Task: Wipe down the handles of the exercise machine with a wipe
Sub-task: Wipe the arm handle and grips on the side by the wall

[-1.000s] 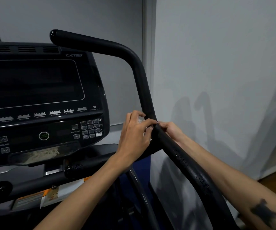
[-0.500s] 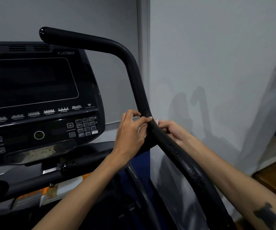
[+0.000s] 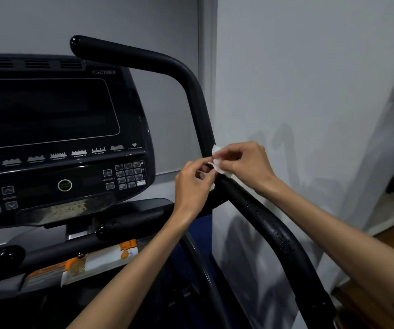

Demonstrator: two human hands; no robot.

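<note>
A black curved handle [image 3: 198, 100] of the exercise machine rises at the centre and runs down to the lower right, its lower stretch beaded with droplets. A small white wipe [image 3: 218, 162] lies against the handle at its bend. My right hand [image 3: 245, 166] pinches the wipe from the right side of the bar. My left hand [image 3: 193, 186] pinches the wipe's near edge from the left, fingers curled at the bar.
The machine's black console [image 3: 56, 138] with a dark screen and keypad fills the left. A short black grip [image 3: 131, 224] sticks out below it, above an orange-and-white label [image 3: 84, 264]. A grey wall [image 3: 309, 79] stands close behind the handle; wooden floor shows at the right.
My right hand has come round from behind the bar to its front. The wipe, hidden before, now shows between both hands.
</note>
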